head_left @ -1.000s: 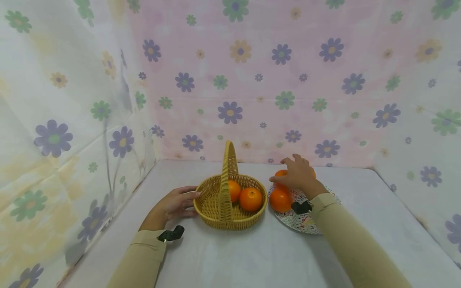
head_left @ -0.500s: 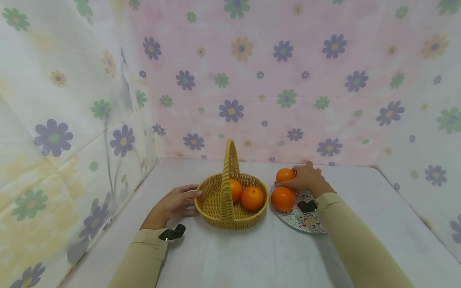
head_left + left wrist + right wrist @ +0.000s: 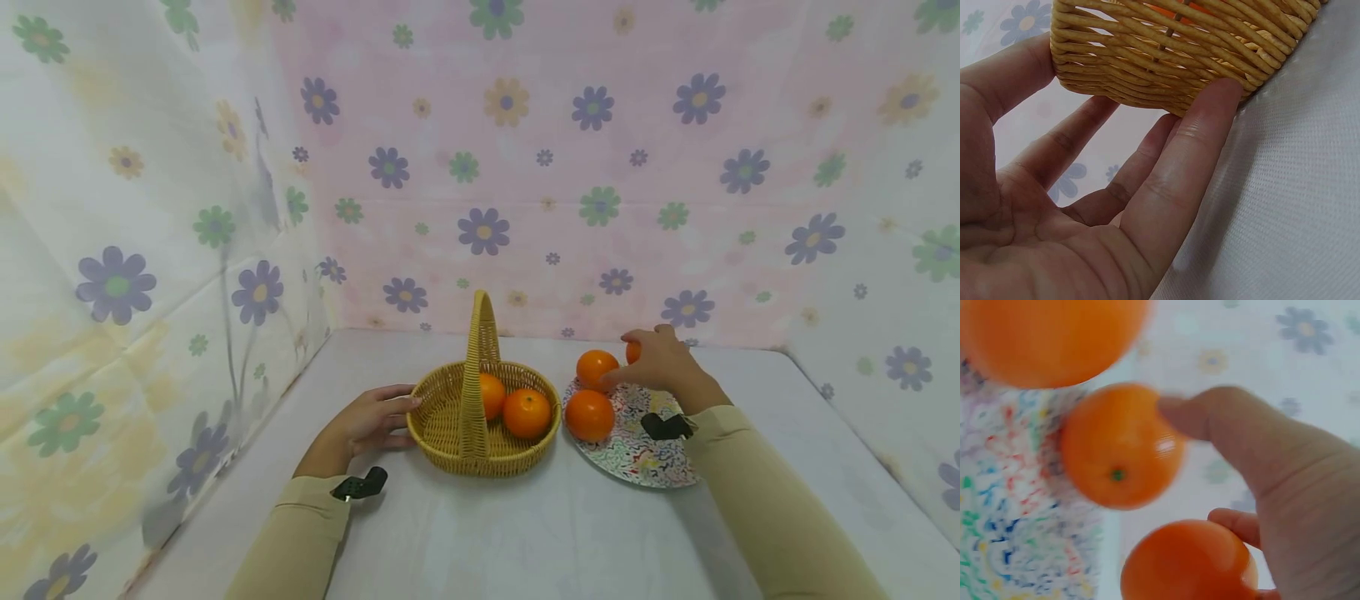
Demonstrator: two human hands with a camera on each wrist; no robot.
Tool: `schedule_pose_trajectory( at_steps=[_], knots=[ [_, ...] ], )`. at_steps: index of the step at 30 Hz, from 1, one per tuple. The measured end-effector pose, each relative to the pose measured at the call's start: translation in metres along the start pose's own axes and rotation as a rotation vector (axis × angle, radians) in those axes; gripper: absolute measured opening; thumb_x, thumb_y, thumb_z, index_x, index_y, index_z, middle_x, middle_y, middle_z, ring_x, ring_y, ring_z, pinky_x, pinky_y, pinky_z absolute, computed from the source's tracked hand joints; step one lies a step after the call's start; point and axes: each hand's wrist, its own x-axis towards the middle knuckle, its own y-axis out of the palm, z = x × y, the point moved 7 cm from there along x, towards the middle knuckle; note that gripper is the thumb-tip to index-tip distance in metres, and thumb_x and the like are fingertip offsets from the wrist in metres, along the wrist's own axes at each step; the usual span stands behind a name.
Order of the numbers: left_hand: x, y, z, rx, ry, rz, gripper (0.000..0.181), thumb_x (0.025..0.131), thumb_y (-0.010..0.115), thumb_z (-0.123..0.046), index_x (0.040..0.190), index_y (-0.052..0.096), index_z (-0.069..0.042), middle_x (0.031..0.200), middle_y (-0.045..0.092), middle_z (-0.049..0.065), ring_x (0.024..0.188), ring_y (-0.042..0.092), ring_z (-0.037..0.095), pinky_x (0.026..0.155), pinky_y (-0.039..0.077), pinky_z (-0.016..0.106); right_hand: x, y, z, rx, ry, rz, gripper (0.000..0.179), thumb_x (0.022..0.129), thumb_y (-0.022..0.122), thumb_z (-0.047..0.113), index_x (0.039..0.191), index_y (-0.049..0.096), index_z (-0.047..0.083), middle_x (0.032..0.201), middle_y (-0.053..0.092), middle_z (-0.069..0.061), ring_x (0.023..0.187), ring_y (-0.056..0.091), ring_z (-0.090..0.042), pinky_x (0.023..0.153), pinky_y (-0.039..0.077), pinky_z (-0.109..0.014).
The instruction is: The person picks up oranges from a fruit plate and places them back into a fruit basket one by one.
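The wicker basket [image 3: 442,460], with its tall arched handle, holds two oranges, one a whole orange [image 3: 527,414] and one orange [image 3: 491,395] partly behind the handle. My left hand [image 3: 367,429] rests its fingertips against the basket's left side, thumb at the rim, fingers fairly straight. Over the far part of a speckled plate [image 3: 648,454] is my right hand [image 3: 663,367], thumb and fingers spread. Its fingers reach behind an orange [image 3: 1188,565] while the thumb stands away from it, overlapping another orange [image 3: 1122,447] in the right wrist view. A nearer orange [image 3: 590,416] sits on the plate's left.
A white cloth [image 3: 480,533] covers the table. Flower-printed fabric stands as a back wall [image 3: 525,183] and as side walls. Small dark cameras sit at both wrists. The basket's right rim is close beside the plate's left edge.
My right hand has moved to the right, away from the two left oranges on the plate and over to the far right orange. The left hand and the basket have stayed in place.
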Motion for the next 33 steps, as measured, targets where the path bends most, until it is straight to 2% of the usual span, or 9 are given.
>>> schedule_pose_trajectory(
  at_steps=[4, 7, 9, 12, 16, 22, 28, 30, 33],
  knots=[
    [-0.001, 0.000, 0.000, 0.001, -0.003, -0.006, 0.065, 0.095, 0.077, -0.028, 0.151, 0.050, -0.010, 0.139, 0.065, 0.015, 0.115, 0.071, 0.028, 0.091, 0.061, 0.053, -0.008, -0.018, 0.013, 0.073, -0.068, -0.090, 0.076, 0.082, 0.085, 0.030, 0.148, 0.051, 0.012, 0.143, 0.042, -0.032, 0.120, 0.050, -0.051, 0.096, 0.054, -0.066],
    [-0.001, 0.000, -0.001, 0.006, -0.005, -0.010, 0.063, 0.096, 0.076, -0.028, 0.151, 0.050, -0.010, 0.138, 0.066, 0.014, 0.115, 0.071, 0.027, 0.091, 0.061, 0.053, -0.014, -0.025, 0.027, 0.131, -0.124, -0.117, 0.069, 0.086, 0.080, 0.016, 0.148, 0.050, 0.016, 0.139, 0.046, -0.028, 0.119, 0.052, -0.047, 0.097, 0.055, -0.065],
    [-0.001, 0.000, -0.001, 0.009, -0.005, -0.013, 0.062, 0.097, 0.075, -0.027, 0.151, 0.050, -0.010, 0.137, 0.066, 0.014, 0.114, 0.071, 0.027, 0.091, 0.061, 0.052, -0.018, -0.025, 0.038, 0.159, -0.152, -0.109, 0.068, 0.088, 0.079, 0.017, 0.149, 0.049, 0.020, 0.139, 0.047, -0.026, 0.119, 0.054, -0.046, 0.096, 0.055, -0.065],
    [-0.001, 0.000, -0.001, 0.006, -0.003, -0.016, 0.062, 0.097, 0.074, -0.026, 0.151, 0.050, -0.010, 0.136, 0.067, 0.014, 0.113, 0.072, 0.027, 0.091, 0.061, 0.052, -0.023, -0.020, 0.056, 0.173, -0.176, -0.086, 0.073, 0.088, 0.082, 0.029, 0.152, 0.047, 0.025, 0.136, 0.051, -0.022, 0.115, 0.058, -0.043, 0.094, 0.056, -0.064],
    [-0.001, 0.000, -0.001, 0.006, -0.001, -0.016, 0.063, 0.097, 0.074, -0.026, 0.152, 0.048, -0.009, 0.136, 0.067, 0.014, 0.113, 0.072, 0.027, 0.091, 0.061, 0.052, -0.030, -0.010, 0.085, 0.178, -0.231, -0.076, 0.085, 0.079, 0.090, 0.046, 0.148, 0.049, 0.019, 0.133, 0.058, -0.013, 0.112, 0.062, -0.035, 0.093, 0.058, -0.057],
    [-0.002, 0.000, -0.001, 0.014, -0.006, -0.018, 0.065, 0.096, 0.076, -0.028, 0.152, 0.048, -0.010, 0.137, 0.067, 0.014, 0.113, 0.072, 0.027, 0.091, 0.061, 0.052, -0.042, 0.011, 0.138, 0.107, -0.404, -0.101, 0.086, 0.070, 0.091, 0.059, 0.135, 0.057, 0.015, 0.124, 0.065, -0.001, 0.106, 0.063, -0.022, 0.091, 0.059, -0.044],
    [-0.002, 0.000, -0.001, 0.016, -0.008, -0.019, 0.065, 0.096, 0.076, -0.029, 0.152, 0.049, -0.010, 0.137, 0.067, 0.013, 0.114, 0.072, 0.027, 0.091, 0.061, 0.052, -0.054, 0.034, 0.186, -0.017, -0.591, -0.100, 0.081, 0.073, 0.088, 0.062, 0.137, 0.060, 0.022, 0.133, 0.063, 0.006, 0.116, 0.056, -0.016, 0.093, 0.057, -0.037],
    [-0.002, 0.000, -0.001, 0.019, -0.008, -0.020, 0.066, 0.095, 0.076, -0.029, 0.152, 0.049, -0.010, 0.137, 0.067, 0.014, 0.114, 0.071, 0.027, 0.091, 0.061, 0.052, -0.056, 0.044, 0.198, -0.066, -0.646, -0.076, 0.078, 0.075, 0.088, 0.059, 0.139, 0.058, 0.025, 0.136, 0.062, 0.008, 0.117, 0.053, -0.015, 0.093, 0.057, -0.035],
    [-0.002, 0.000, -0.001, 0.015, -0.012, -0.023, 0.067, 0.094, 0.078, -0.031, 0.152, 0.049, -0.011, 0.138, 0.066, 0.014, 0.114, 0.071, 0.027, 0.092, 0.061, 0.052, -0.058, 0.059, 0.209, -0.077, -0.718, -0.014, 0.072, 0.079, 0.090, 0.045, 0.140, 0.058, 0.028, 0.138, 0.062, 0.011, 0.118, 0.051, -0.014, 0.096, 0.056, -0.036]
  ],
)
